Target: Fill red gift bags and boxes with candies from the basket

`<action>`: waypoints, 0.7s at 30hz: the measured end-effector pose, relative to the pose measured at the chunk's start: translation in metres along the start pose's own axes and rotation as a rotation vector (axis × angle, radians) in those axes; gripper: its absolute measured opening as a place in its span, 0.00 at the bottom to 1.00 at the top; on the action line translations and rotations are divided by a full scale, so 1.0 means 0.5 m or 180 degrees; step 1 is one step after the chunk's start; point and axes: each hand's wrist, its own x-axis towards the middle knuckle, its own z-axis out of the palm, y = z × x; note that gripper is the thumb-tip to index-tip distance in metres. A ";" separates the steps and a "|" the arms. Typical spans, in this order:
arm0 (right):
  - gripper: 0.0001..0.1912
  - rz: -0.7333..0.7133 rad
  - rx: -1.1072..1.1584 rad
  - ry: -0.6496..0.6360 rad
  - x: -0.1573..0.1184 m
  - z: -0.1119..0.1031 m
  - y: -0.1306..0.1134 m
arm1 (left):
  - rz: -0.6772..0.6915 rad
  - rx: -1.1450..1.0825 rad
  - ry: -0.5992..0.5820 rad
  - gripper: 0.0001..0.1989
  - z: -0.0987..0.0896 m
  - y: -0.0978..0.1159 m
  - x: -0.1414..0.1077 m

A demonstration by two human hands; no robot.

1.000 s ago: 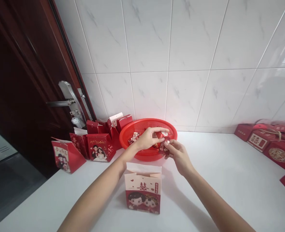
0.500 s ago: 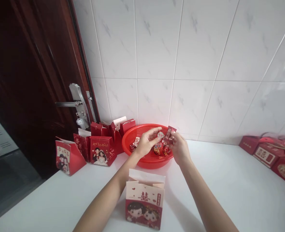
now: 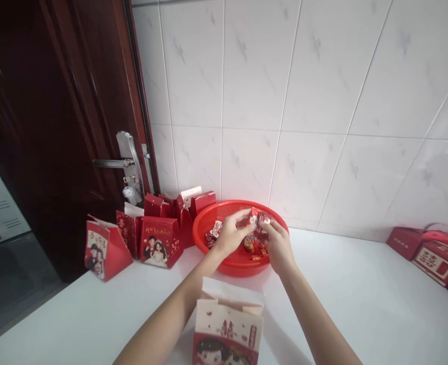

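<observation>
Over the red plastic basket (image 3: 204,223), my left hand (image 3: 232,234) pinches a red-wrapped candy (image 3: 253,217) between thumb and fingers. Close beside it, my right hand (image 3: 279,243) is closed on a dark red candy packet (image 3: 264,221). The two wrapped pieces nearly meet; I cannot tell whether they touch. Below my hands, several wrapped candies (image 3: 250,244) lie in the basket. Between my forearms stands a cream and red paper gift box (image 3: 229,324) with its top flaps up, its lower part cut off by the view's edge.
Several red gift boxes (image 3: 159,242) stand on the white table (image 3: 334,294) left of the basket. More red boxes (image 3: 435,261) with cord handles sit at the far right. Behind is a tiled wall (image 3: 254,101); a dark door (image 3: 75,101) with a metal handle is at left.
My view has tilted and shifted slightly, so the front box sits lower. My hands have come closer together over the basket, each still holding a wrapped piece.
</observation>
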 end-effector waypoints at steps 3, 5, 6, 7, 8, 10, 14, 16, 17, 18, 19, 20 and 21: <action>0.16 -0.0026 -0.0107 -0.0082 0.001 -0.004 0.010 | -0.0113 -0.0003 -0.0036 0.18 0.000 0.004 -0.002; 0.16 -0.0001 -0.0145 -0.0229 0.003 -0.005 0.015 | -0.0186 -0.0039 -0.0067 0.18 -0.001 0.003 -0.003; 0.16 -0.0038 -0.0169 -0.0228 0.003 -0.005 0.015 | -0.0193 -0.0048 -0.0047 0.18 -0.002 0.002 -0.004; 0.16 -0.0063 -0.0173 -0.0221 0.002 -0.004 0.014 | -0.0220 -0.0070 -0.0008 0.18 -0.003 0.001 -0.004; 0.16 -0.0081 -0.0174 -0.0194 0.001 -0.004 0.012 | -0.0259 -0.0099 0.0035 0.18 -0.003 0.001 -0.004; 0.16 -0.0055 -0.0182 -0.0165 -0.002 -0.002 0.005 | -0.0386 -0.0167 0.0095 0.18 -0.004 -0.002 -0.004; 0.16 -0.0035 -0.0213 -0.0208 -0.004 -0.002 -0.001 | -0.0541 -0.0221 0.0154 0.20 -0.006 -0.010 -0.006; 0.17 -0.0021 -0.0199 -0.0263 -0.002 -0.004 0.000 | -0.0537 -0.0216 0.0147 0.21 -0.005 -0.009 -0.007; 0.18 -0.0009 -0.0177 -0.0267 -0.001 -0.005 0.000 | -0.0517 -0.0200 0.0125 0.20 -0.003 -0.008 -0.007; 0.18 -0.0004 -0.0160 -0.0236 0.000 -0.005 0.001 | -0.0478 -0.0169 0.0110 0.19 -0.002 -0.005 -0.008; 0.19 -0.0004 -0.0135 -0.0135 0.001 -0.005 0.002 | -0.0450 -0.0148 0.0083 0.18 -0.001 -0.003 -0.008; 0.20 0.0031 -0.0123 -0.0099 0.001 -0.005 0.004 | -0.0416 -0.0134 0.0098 0.18 -0.001 -0.002 -0.009; 0.21 0.0040 -0.0093 -0.0072 0.001 -0.005 0.005 | -0.0394 -0.0093 0.0114 0.17 -0.001 -0.002 -0.010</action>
